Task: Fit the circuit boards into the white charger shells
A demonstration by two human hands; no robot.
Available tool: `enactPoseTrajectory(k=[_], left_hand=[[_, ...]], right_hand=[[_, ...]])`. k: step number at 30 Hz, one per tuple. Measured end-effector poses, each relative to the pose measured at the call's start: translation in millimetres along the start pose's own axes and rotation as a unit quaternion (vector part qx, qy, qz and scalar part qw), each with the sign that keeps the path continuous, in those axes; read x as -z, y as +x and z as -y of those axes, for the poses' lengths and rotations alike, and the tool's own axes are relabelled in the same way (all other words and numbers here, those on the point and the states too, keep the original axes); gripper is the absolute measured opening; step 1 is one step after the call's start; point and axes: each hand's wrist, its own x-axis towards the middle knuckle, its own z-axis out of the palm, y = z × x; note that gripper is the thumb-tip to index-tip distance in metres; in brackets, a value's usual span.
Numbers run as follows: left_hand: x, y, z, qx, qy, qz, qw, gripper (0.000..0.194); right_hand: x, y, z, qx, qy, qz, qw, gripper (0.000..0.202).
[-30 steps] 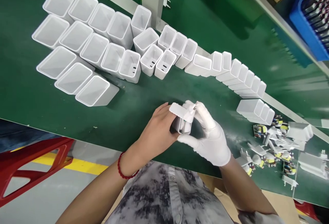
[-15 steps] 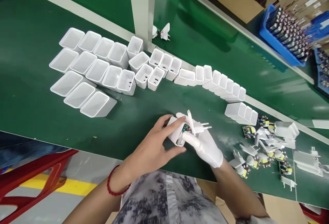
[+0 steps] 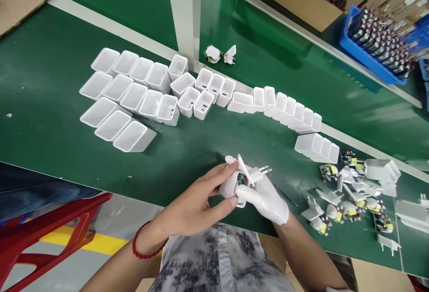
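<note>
Between my hands, over the front of the green bench, is a white charger housing [image 3: 228, 186]. My left hand [image 3: 196, 205] is bare and closed around the housing's left side, thumb below and fingers above. A white glove covers my right hand [image 3: 273, 200]; it grips the housing from the right, its thumb pressed at the open end. Part of a green circuit board [image 3: 241, 178] shows in that opening. A white end cap with a two-pin plug [image 3: 256, 174] stands tilted off the opening, pins to the right. The right fingers are mostly hidden behind these parts.
Rows of open white housings [image 3: 134, 96] stand at left and along the back edge. Loose circuit boards and plug caps [image 3: 350, 209] lie in a pile on the right. A post [image 3: 185, 14] rises behind. A blue tray [image 3: 365, 66] of parts is at upper right, a red stool [image 3: 77, 225] lower left.
The view has shifted slightly. The housing and plug cap have tipped a little in my hands, and the cap sits slightly lower. Both hands keep their hold.
</note>
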Motion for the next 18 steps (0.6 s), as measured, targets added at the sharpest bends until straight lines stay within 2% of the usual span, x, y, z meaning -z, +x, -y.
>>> enactPoseTrajectory(k=[3,8,12,15,18], left_hand=[[1.3,2,-5,0.013,-0.028,0.011,0.999,0.062],[4.9,7,-7,0.030,-0.047,0.025,0.998,0.061],[1.9,11,-3,0.031,-0.073,0.020,0.997,0.060],[-0.2,14,-3,0.021,-0.083,0.025,0.996,0.057],[0.2,17,-6,0.021,-0.066,0.030,0.997,0.056]], right_hand=[[-1,-1,-1,-0.005,-0.008,-0.031,0.999,0.066],[-1,0,5,-0.013,-0.009,0.013,1.000,0.067],[-5,4,3,-0.023,0.051,-0.031,0.998,0.056],[-8,5,-3,-0.010,0.057,-0.066,0.996,0.042],[-9,4,-8,0.008,0.052,-0.084,0.995,0.037]])
